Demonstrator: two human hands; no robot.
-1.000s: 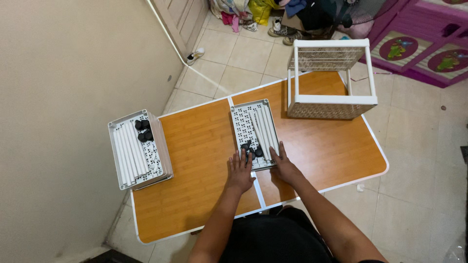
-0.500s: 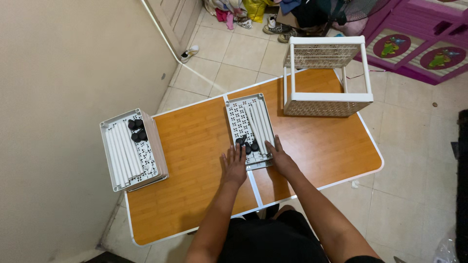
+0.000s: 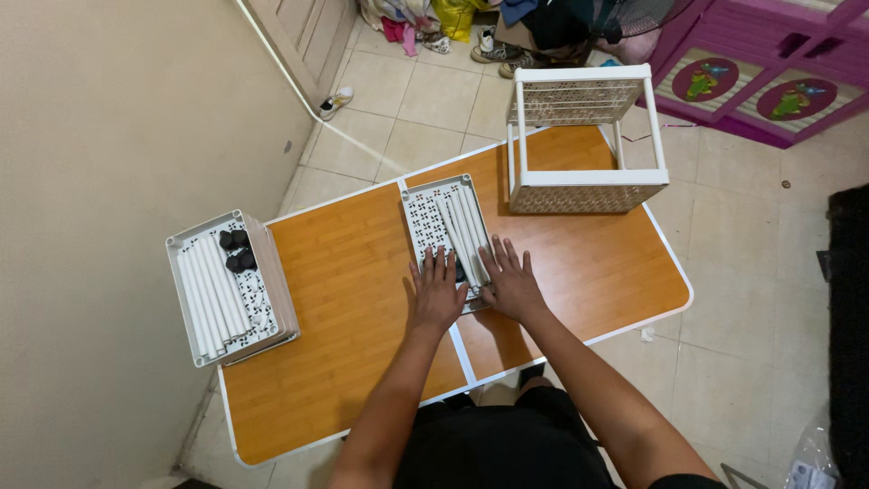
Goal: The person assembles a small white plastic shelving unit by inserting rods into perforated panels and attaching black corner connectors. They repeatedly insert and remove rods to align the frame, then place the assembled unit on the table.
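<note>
- Head view, the hands: the left hand [image 3: 436, 294] and the right hand [image 3: 510, 282] both lie flat, fingers spread wide and palms down, on the near end of a white perforated panel [image 3: 433, 217] in the middle of the orange folding table [image 3: 353, 299]. Neither hand is closed round anything; they press on the panel.
- Head view, the panel: it lies along the table's centre seam, with a bundle of white tubes [image 3: 462, 226] resting lengthwise on it. A few small black pieces [image 3: 461, 271] sit between the two hands, partly hidden by the fingers, so what they are is hard to tell.
- Head view, the surroundings: a stack of similar white panels [image 3: 262, 272] sits at the left end of the table, carrying more white tubes [image 3: 208, 299] and black caps [image 3: 233, 250]. A partly built white lattice rack [image 3: 584, 145] stands at the far right of the table, well apart from the hands.
- What has changed: against the pictures from a second ago, the hands have stayed where they were on the near end of the panel, and the panel, stack and rack lie just as before; only the camera has shifted a little. I judge the work to be paused on this panel, with its loose parts untouched.
</note>
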